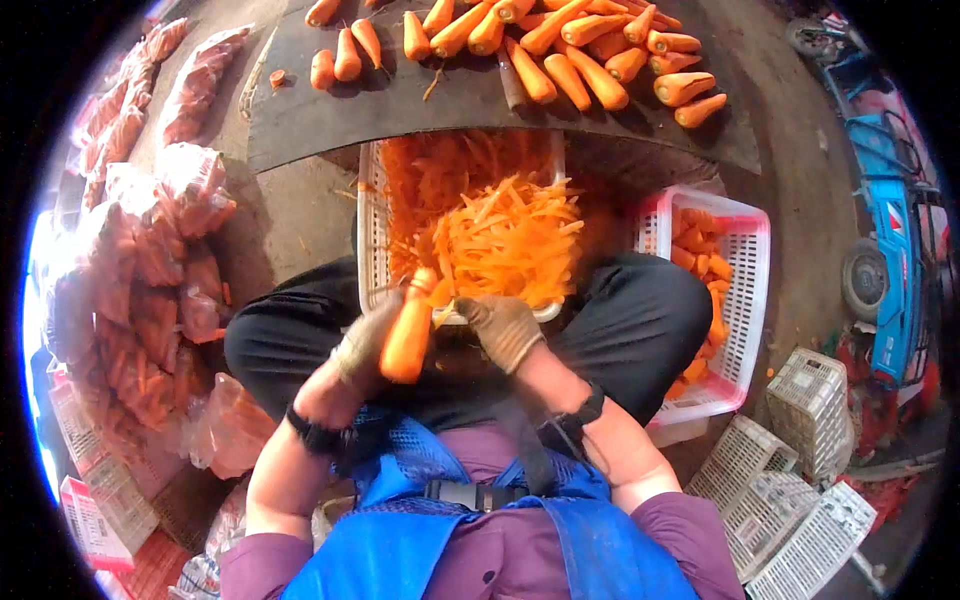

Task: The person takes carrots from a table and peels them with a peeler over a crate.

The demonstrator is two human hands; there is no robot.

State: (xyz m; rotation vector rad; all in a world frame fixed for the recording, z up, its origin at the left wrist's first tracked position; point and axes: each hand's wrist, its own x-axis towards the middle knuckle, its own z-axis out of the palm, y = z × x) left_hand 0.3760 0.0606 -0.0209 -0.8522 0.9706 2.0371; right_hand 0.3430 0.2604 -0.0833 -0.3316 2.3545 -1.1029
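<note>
My left hand (370,335), in a light work glove, is closed around a large carrot (405,345) with its thick end toward me. My right hand (503,330), in a tan glove, is beside it with fingers curled. Whatever my right hand grips is too small and blurred to name. Both hands are over the near edge of a white plastic crate (373,230) between my legs. A heap of orange carrot peelings (510,240) fills this crate, and some near the carrot's tip look smeared by motion.
A dark board (320,115) ahead bears several carrots (590,75). To my right stands a pink-and-white crate (745,300) with carrot pieces (695,240). Bagged carrots (140,270) are piled left. White crates (745,460) and a blue vehicle (890,270) are at far right.
</note>
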